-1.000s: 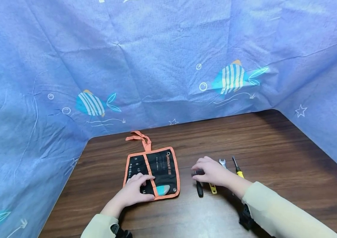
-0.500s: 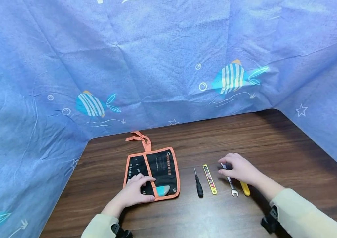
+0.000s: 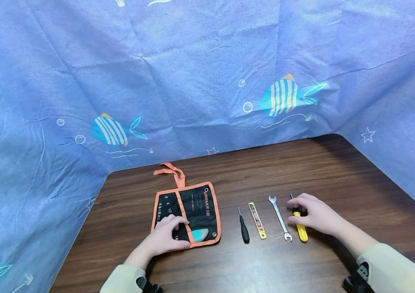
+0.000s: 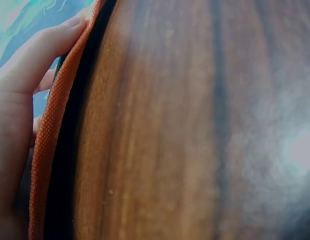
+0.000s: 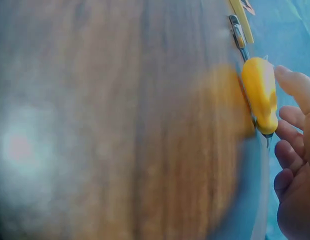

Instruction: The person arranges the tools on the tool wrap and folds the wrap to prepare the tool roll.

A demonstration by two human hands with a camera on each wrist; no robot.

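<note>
On the table (image 3: 339, 171), left of middle, a tool pouch (image 3: 192, 207) lying flat, with the left hand (image 3: 167, 236) resting on its near left part. To the right of the pouch, side by side in a row: small screwdriver (image 3: 244, 230), then utility knife (image 3: 257, 219), then wrench (image 3: 280, 218), then a second screwdriver (image 3: 300, 231) farthest right, under the fingers of the right hand (image 3: 317, 215). Behind and to both sides of the table, a hanging cloth (image 3: 192, 81).

Numbers 8, 10 on tool roll (image 3: 187, 211)
</note>
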